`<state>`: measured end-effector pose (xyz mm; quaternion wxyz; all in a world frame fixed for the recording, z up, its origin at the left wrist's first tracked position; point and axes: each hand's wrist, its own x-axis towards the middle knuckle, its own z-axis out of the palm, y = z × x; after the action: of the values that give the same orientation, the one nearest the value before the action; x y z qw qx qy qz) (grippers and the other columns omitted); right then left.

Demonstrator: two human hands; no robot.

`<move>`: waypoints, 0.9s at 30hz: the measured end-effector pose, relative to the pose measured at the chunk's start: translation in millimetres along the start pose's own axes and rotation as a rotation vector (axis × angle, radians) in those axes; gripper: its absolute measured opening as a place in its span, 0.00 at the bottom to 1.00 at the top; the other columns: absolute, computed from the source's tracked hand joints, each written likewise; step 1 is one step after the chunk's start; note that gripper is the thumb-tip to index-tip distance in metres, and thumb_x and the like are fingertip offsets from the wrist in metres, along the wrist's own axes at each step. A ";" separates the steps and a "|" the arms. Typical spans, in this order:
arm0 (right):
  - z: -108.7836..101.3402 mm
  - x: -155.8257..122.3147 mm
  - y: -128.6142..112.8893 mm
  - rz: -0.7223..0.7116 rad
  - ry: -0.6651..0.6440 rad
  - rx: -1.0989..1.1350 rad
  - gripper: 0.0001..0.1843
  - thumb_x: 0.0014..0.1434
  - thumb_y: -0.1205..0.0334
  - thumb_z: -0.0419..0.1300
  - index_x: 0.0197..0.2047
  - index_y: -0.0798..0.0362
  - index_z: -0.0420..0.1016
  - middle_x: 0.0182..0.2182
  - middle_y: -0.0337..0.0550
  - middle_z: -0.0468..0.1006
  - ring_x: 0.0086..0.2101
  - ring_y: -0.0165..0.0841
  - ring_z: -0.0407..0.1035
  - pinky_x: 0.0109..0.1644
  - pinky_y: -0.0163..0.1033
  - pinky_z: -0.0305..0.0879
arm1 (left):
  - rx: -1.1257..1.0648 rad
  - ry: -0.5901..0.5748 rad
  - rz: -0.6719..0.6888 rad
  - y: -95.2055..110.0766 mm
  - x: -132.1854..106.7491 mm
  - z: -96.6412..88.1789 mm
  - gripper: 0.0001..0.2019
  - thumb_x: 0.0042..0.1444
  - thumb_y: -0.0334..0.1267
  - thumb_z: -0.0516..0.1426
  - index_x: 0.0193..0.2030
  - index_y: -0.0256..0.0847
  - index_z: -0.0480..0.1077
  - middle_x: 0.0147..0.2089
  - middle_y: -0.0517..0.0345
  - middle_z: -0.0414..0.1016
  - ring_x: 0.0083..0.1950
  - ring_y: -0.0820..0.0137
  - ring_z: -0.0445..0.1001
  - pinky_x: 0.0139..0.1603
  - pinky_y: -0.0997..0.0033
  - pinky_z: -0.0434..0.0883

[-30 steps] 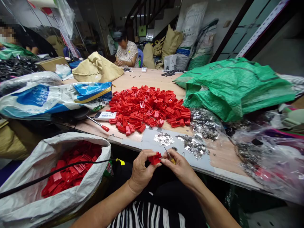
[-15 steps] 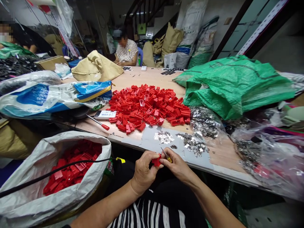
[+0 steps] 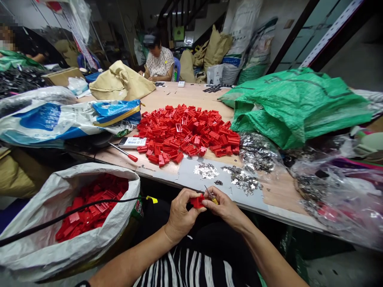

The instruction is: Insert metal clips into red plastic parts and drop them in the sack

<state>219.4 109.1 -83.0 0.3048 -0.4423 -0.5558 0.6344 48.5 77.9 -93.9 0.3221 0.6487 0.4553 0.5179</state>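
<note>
Left grip point(image 3: 179, 215) on red clip point(image 3: 197, 201), right grip point(image 3: 226, 207) on screwdriver point(image 3: 210, 195), shaft up-left.

Bare grey mat point(image 3: 191, 177) lies open between red parts point(image 3: 187, 133) and metal clips point(image 3: 243, 181).

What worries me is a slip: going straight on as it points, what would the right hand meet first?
Likely the red piece in the left hand; the right hand, gripping a small tool, points at it.

Left hand point(image 3: 178, 214) and right hand point(image 3: 225, 208) meet (fingers pinched).
</note>
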 end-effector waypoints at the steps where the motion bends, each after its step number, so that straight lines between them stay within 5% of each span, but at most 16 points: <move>1: 0.3 -0.6 1.3 0.015 -0.019 0.027 0.22 0.53 0.44 0.64 0.36 0.53 0.62 0.23 0.31 0.61 0.22 0.24 0.51 0.23 0.31 0.46 | -0.010 -0.007 -0.006 0.2 -0.5 -0.3 0.12 0.50 0.33 0.64 0.42 0.42 0.70 0.39 0.56 0.74 0.40 0.68 0.74 0.40 0.69 0.73; 11: 4.1 -11.1 2.9 0.117 -0.117 0.286 0.25 0.48 0.44 0.68 0.38 0.51 0.61 0.24 0.31 0.59 0.21 0.23 0.50 0.23 0.31 0.40 | -0.171 -0.059 -0.080 3.0 -2.9 -5.0 0.12 0.48 0.39 0.65 0.38 0.40 0.71 0.37 0.56 0.74 0.37 0.69 0.74 0.39 0.70 0.73; 17: 4.8 -6.1 5.4 0.124 -0.165 0.379 0.25 0.49 0.46 0.68 0.40 0.52 0.61 0.22 0.30 0.60 0.19 0.22 0.50 0.22 0.29 0.39 | -0.568 -0.031 -0.271 2.1 4.1 -5.5 0.16 0.43 0.36 0.68 0.36 0.39 0.68 0.35 0.59 0.75 0.36 0.71 0.75 0.41 0.71 0.73; 21: -7.6 14.5 -6.2 -0.002 -0.039 -0.111 0.18 0.57 0.47 0.60 0.41 0.52 0.65 0.27 0.38 0.70 0.25 0.29 0.63 0.26 0.32 0.53 | -0.725 0.122 -0.432 -2.7 7.9 -3.0 0.16 0.45 0.34 0.67 0.37 0.39 0.66 0.35 0.60 0.77 0.37 0.72 0.76 0.43 0.70 0.73; 24: -17.4 35.7 -11.0 -0.137 0.237 -0.773 0.07 0.61 0.58 0.55 0.39 0.52 0.69 0.36 0.43 0.74 0.36 0.35 0.68 0.38 0.37 0.61 | -0.675 0.159 -0.422 -6.3 9.6 -5.0 0.16 0.45 0.33 0.66 0.38 0.39 0.66 0.36 0.61 0.76 0.37 0.73 0.76 0.44 0.70 0.72; 27: -18.7 53.0 -10.2 -0.125 0.314 -1.095 0.05 0.61 0.66 0.55 0.40 0.52 0.70 0.39 0.45 0.75 0.39 0.37 0.68 0.42 0.39 0.60 | -0.543 0.151 -0.381 -9.0 9.9 -9.5 0.15 0.46 0.34 0.66 0.38 0.39 0.66 0.36 0.61 0.75 0.37 0.72 0.75 0.44 0.70 0.71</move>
<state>212.8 165.8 -84.7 0.1470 -0.5910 -0.7766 0.1614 37.5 90.0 -95.7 0.5393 0.4023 0.4365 0.5974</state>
